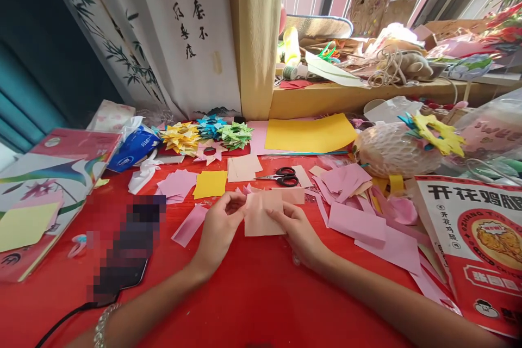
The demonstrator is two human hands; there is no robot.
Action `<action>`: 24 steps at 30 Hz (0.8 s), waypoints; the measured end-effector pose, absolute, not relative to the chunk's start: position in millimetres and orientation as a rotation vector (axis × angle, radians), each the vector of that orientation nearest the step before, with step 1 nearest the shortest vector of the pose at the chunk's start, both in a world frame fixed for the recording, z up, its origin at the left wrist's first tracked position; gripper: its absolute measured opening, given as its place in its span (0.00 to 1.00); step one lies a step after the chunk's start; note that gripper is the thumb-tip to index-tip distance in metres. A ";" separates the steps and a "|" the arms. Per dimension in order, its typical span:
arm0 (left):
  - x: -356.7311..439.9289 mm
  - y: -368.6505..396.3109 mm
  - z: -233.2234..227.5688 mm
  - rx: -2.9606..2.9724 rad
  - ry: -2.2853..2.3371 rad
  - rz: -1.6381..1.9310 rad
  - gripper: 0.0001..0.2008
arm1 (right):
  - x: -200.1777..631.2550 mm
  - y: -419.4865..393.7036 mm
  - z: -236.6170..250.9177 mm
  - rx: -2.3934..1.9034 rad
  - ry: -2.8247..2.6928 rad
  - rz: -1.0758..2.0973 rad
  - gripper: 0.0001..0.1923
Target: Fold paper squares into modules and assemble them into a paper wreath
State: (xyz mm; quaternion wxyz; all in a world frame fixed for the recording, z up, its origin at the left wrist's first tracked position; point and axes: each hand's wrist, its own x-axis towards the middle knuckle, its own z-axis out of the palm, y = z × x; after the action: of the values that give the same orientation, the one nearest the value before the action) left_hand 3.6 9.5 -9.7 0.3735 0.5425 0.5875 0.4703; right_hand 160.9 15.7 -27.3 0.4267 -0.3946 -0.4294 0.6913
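Note:
Between my two hands is a small square of pale peach paper [261, 220], held above the red table. My left hand [222, 228] pinches its left edge between thumb and fingers. On the right side, my right hand [299, 231] grips the sheet with the thumb lying on its face and the fingers behind. Just beyond the hands lie black-handled scissors [287, 176], a yellow paper square [210, 184], a stack of cream squares [243, 167] and a pile of pink squares [176, 185]. A pink paper strip [190, 225] rests left of my left hand.
Folded paper stars [181, 138] and a large yellow sheet [310, 134] lie along the back. Pink paper scraps [356, 223] and a red-and-white food bag [477, 261] are at right. A corded, pixelated dark object [126, 250] and a large book [53, 174] lie at left.

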 end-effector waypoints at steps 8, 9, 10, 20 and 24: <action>-9.8 3.3 -13.8 2.690 1.276 1.243 0.10 | 160.0 13.5 -23.6 -0.957 -1.087 1.739 0.14; -12.7 4.2 -14.4 2.819 1.195 1.220 0.12 | 160.0 13.1 -23.5 -0.954 -1.101 1.746 0.14; -15.8 5.1 -14.8 2.922 1.119 1.177 0.13 | 160.2 12.8 -23.6 -0.951 -1.112 1.752 0.14; -31.4 15.9 -8.5 3.195 0.765 0.998 0.14 | 162.0 14.4 -30.1 -0.872 -0.997 1.838 0.15; -31.0 17.3 -7.1 3.211 0.661 0.997 0.13 | 163.1 15.0 -28.5 -0.870 -1.018 1.842 0.14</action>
State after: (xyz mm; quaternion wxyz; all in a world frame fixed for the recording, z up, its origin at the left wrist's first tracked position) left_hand -31.0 17.3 -7.1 -0.1420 0.9276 0.1911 0.2880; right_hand 163.1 15.0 -28.5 0.4189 -0.3469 -0.4060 0.7344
